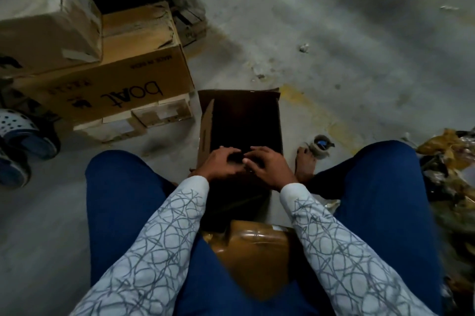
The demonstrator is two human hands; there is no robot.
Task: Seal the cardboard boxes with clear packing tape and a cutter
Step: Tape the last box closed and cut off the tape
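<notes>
An open cardboard box (207, 130) stands on the floor between my knees, its inside dark and its left flap up. My left hand (221, 162) and my right hand (267, 165) rest side by side on the box's near edge, fingers spread over it and tips pointing inward. What lies under the fingers is too dark to tell. A roll of clear packing tape (321, 146) sits on the floor to the right of the box, beside my bare foot (305, 164). A brown taped parcel (254, 246) lies between my thighs. No cutter shows.
A stack of cardboard boxes, one printed "boat" (110, 89), stands at the left. Another person's shoes (23, 140) are at the far left edge. Crumpled brown wrapping (447, 161) lies at the right. Bare concrete floor (347, 45) with scraps stretches ahead.
</notes>
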